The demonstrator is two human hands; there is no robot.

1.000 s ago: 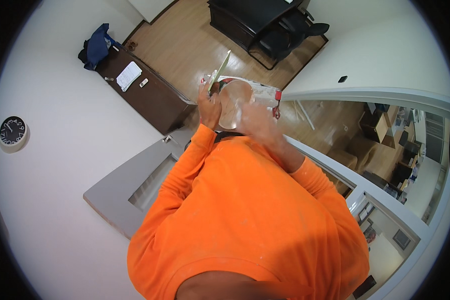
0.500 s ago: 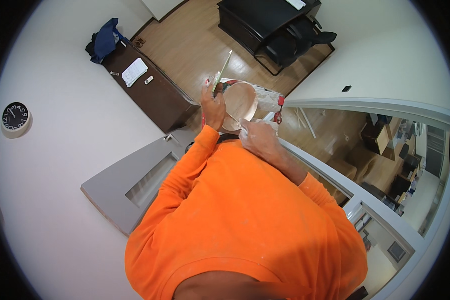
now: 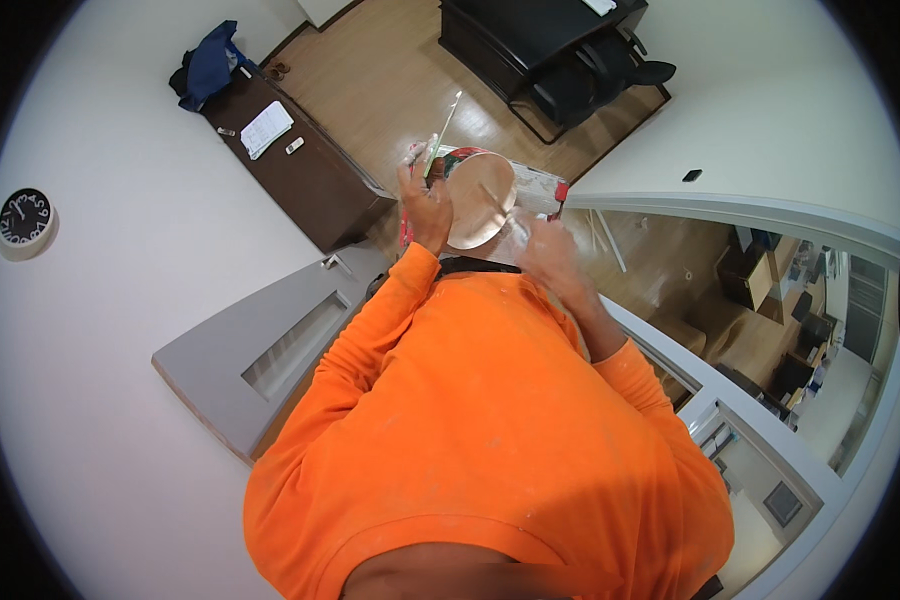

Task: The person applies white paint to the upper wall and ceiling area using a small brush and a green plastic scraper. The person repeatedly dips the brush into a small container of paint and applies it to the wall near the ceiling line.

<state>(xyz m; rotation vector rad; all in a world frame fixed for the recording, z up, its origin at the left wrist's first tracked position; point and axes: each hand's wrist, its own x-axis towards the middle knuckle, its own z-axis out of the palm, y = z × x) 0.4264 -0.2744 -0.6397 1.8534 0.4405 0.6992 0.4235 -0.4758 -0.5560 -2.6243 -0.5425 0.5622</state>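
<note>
My left hand point(image 3: 427, 205) is closed on a long, thin, pale-green flat strip point(image 3: 448, 120), which points up and away, with whitish smears near its base. This hand is at the left rim of a round container point(image 3: 470, 225) with a smooth pinkish-beige inside. My right hand point(image 3: 550, 252), whitened and blurred by motion, is closed at the container's lower right side. From it a thin tool point(image 3: 492, 193) reaches over the container; its exact kind cannot be made out. Under and behind the container is a whitish-smeared stand point(image 3: 536, 187) with red end pieces.
A grey panelled door point(image 3: 220, 370) stands open at my left, near a wall clock point(image 3: 25, 220). Ahead are a brown cabinet point(image 3: 320, 205) with papers point(image 3: 267, 130), a black desk point(image 3: 485, 40) and a black chair point(image 3: 570, 100). A white-framed glass partition point(image 3: 715, 395) runs along my right.
My right hand has moved right and slightly up with the thin tool, whose end now lies over the container's middle. My left hand has stayed at the rim with the strip.
</note>
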